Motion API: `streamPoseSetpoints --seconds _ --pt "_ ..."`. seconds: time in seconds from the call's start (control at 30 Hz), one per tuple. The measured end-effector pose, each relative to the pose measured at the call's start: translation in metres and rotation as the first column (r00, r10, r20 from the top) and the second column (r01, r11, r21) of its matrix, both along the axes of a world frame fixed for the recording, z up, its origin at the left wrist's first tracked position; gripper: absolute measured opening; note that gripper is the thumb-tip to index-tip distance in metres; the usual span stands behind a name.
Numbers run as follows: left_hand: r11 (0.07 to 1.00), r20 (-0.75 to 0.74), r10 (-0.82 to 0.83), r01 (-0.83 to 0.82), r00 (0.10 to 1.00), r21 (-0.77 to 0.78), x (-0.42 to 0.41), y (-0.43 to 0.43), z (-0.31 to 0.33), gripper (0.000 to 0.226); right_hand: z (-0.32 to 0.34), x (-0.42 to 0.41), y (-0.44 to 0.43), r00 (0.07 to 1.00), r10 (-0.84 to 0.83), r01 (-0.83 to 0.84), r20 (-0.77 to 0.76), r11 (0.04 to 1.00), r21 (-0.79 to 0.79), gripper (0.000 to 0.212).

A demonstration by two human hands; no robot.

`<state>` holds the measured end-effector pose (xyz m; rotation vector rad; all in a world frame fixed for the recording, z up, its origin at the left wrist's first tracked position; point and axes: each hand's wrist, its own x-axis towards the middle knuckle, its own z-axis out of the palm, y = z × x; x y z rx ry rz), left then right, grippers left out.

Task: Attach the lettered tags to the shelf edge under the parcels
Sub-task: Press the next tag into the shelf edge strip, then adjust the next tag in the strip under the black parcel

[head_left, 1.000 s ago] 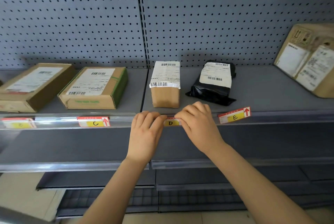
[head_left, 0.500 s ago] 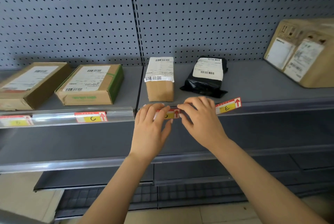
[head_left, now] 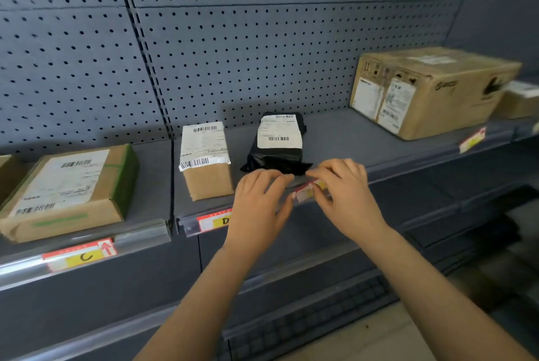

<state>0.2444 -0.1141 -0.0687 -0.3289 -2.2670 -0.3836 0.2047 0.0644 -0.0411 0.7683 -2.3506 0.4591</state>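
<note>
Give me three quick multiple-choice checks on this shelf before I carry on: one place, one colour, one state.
1. Place: where does the D tag sit relative to the held tag below the black parcel?
A. to its left
B. to its right
C. above it

2. Colour: the tape on the box above the C tag is
A. blue
B. red
C. green

3. State: the right hand
A. hangs idle
B. pinches the held tag
C. is an empty fist

Key:
1 A, the D tag lies further left along the shelf edge.
2 C, a green band runs down the box's side.
3 B, its fingers and thumb close on the held tag.
</note>
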Motion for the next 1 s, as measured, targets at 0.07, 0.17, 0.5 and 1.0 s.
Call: streamPoseSetpoints --seconds 0.07,0.17,0.5,1.0 --pt "1.0 0.008 -0.021 0.021 1.0 -0.011 -0.011 0.002 0.0 0.03 0.001 -0.004 0.008 1.0 -0.027 0.027 -0.013 0.999 0.021 0.025" --pt "0.999 0.023 -0.048 0.048 0.999 -0.014 -0.023 0.004 -0.002 0.031 -0.001 -0.013 0.016 0.998 -0.066 0.067 -0.01 0.997 0.048 0.023" --pt "0.999 0.061 -0.032 0.034 0.998 -0.035 -0.038 0.02 -0.019 0.023 -0.013 -0.042 0.027 0.998 0.057 -0.062 0.038 0.991 0.122 0.027" --pt "0.974 -0.017 0.227 -0.227 0.974 0.0 -0.031 0.057 -0.026 0.009 -0.021 -0.081 0.043 0.892 0.446 -0.442 0.073 0.894 -0.066 0.004"
